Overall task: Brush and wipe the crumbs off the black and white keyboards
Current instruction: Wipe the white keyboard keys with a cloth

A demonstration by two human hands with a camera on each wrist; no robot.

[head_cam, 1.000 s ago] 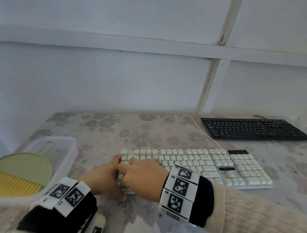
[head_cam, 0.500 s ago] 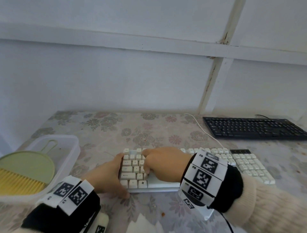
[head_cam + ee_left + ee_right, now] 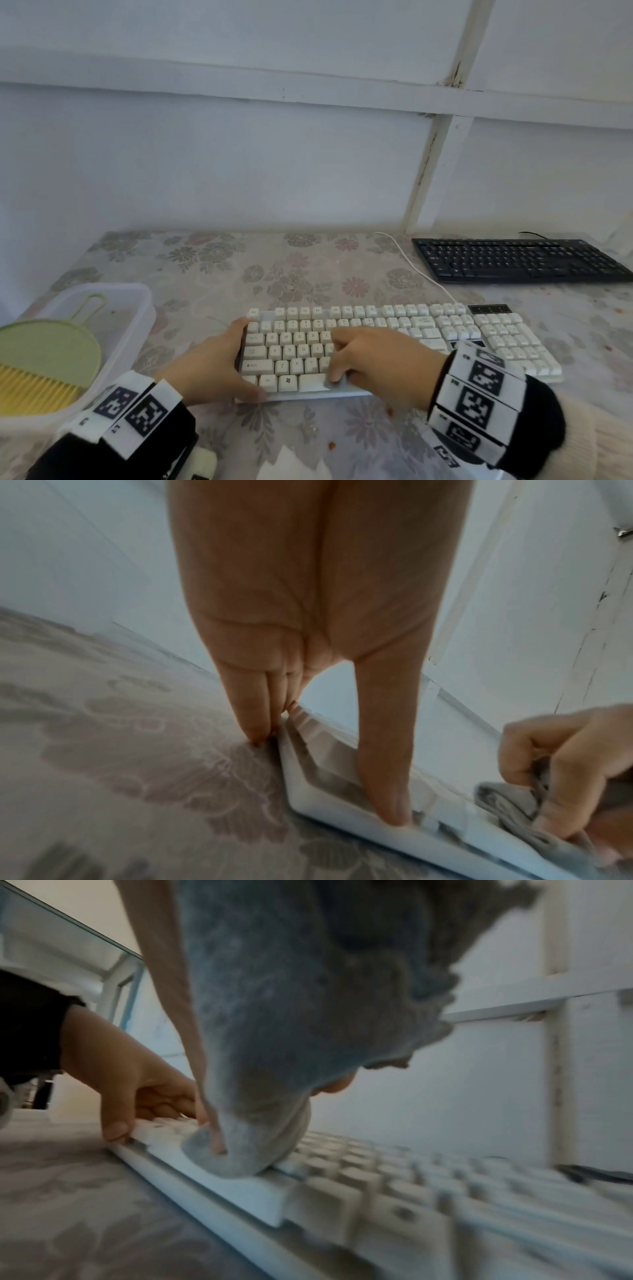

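The white keyboard [image 3: 404, 346] lies on the tabletop [image 3: 212, 274], and the black keyboard [image 3: 520, 260] lies behind its right end, well apart from it. The left hand [image 3: 209, 370] holds the white keyboard at its left end, fingers [image 3: 253, 710] straight against that edge and the thumb on the front corner. The right hand [image 3: 380, 363] has its fingers curled around a grey cloth [image 3: 274, 1042] and presses it on the lower keys near the left end; a tub [image 3: 137, 308] with a brush [image 3: 37, 383] stands to the left of the white keyboard.
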